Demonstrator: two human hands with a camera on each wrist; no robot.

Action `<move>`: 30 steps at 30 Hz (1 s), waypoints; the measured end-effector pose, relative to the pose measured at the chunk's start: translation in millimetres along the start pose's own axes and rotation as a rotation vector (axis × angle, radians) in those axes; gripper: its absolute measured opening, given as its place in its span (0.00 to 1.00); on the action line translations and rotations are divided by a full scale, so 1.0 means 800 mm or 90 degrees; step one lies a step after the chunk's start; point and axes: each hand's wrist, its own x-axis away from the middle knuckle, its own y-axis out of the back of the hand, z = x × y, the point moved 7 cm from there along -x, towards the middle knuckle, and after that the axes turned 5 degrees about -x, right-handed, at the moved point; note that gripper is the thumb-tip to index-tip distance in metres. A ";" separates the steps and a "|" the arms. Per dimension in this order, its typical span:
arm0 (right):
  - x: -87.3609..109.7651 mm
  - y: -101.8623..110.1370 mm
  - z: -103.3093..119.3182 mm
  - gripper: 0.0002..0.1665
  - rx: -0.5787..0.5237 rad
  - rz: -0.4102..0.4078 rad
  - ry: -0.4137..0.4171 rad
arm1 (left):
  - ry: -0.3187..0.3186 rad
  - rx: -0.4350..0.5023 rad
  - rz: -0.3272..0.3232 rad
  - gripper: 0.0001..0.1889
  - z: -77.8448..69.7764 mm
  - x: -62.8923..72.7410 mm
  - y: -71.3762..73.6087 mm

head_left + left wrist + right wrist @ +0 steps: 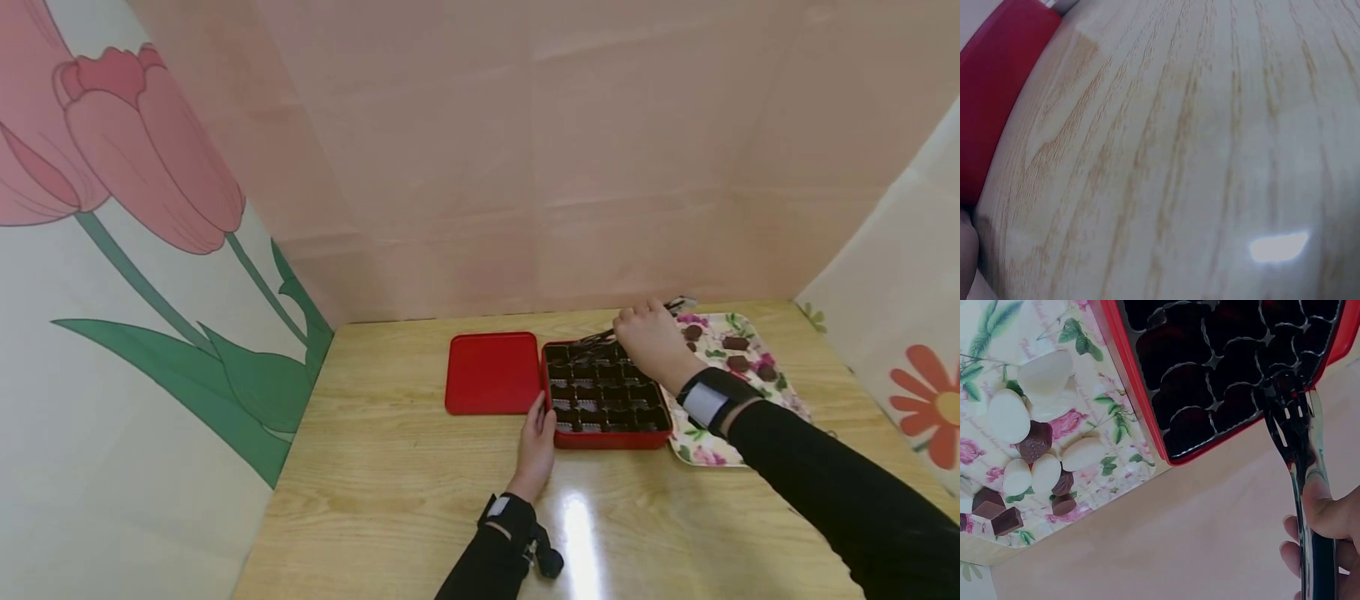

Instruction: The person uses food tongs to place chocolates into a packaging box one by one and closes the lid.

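Observation:
My right hand grips metal tongs whose slotted tips reach into the far left part of a red box. A black divided insert fills the box; whether the tips hold a piece is too dark to tell. My left hand rests against the box's front left corner, fingers along its side. Right of the box lies a floral tray, bearing brown chocolates and, in the right wrist view, pale rounded pieces.
A flat red square lid lies on the wooden table, just left of the box. Behind the table rises a pink backdrop; printed flower panels stand at both sides.

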 end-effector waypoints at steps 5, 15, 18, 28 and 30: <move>0.007 -0.001 -0.003 0.06 -0.019 0.003 -0.009 | -0.003 -0.006 -0.002 0.27 -0.001 0.000 0.000; 0.059 -0.007 -0.056 0.18 -0.128 -0.009 -0.076 | -0.007 -0.012 0.008 0.27 0.005 0.000 -0.003; 0.082 -0.008 -0.084 0.19 -0.143 -0.028 -0.115 | -0.005 -0.016 0.008 0.27 0.004 0.001 -0.002; 0.172 -0.042 -0.194 0.17 -0.146 0.122 -0.293 | -0.018 -0.018 0.005 0.28 -0.003 0.004 -0.001; 0.192 -0.048 -0.210 0.12 -0.142 0.137 -0.315 | -0.019 -0.013 0.007 0.28 -0.002 0.003 -0.002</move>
